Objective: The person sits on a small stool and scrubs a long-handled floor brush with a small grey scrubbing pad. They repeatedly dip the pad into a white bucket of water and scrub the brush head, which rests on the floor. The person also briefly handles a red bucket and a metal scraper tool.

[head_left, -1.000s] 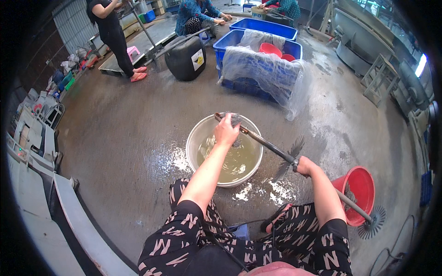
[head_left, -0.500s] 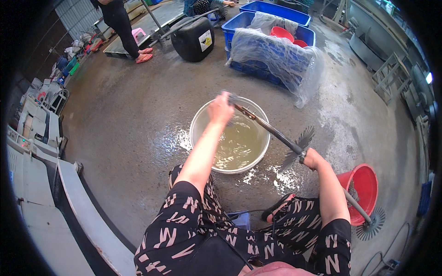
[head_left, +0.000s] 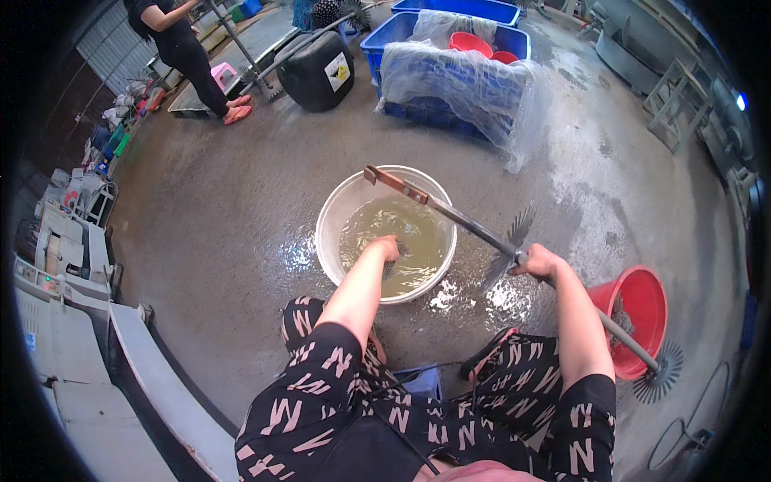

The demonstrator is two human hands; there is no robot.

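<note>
My left hand (head_left: 385,247) dips into cloudy water inside a white round bucket (head_left: 325,233). It is closed around a dark grey clump, partly under the water, whose kind I cannot make out. My right hand (head_left: 540,263) grips a long metal rod (head_left: 466,222) that slants over the bucket. The rod's far end carries a brown, copper-coloured piece (head_left: 389,180). Just ahead of my right fist sits a toothed metal disc (head_left: 514,245). Past my right forearm the rod emerges again, with a second toothed disc (head_left: 660,373) at its near end.
A red bucket (head_left: 654,305) with grey stuff in it stands at my right. Farther off are a blue crate (head_left: 446,120) draped with clear plastic and a black jerrycan (head_left: 309,80). A person (head_left: 181,56) stands at the far left. Grey machinery (head_left: 72,361) lines my left.
My left hand has left the rod's far end and gone down into the bucket water with the grey clump. The copper-coloured end is now uncovered. My right hand still holds the rod.
</note>
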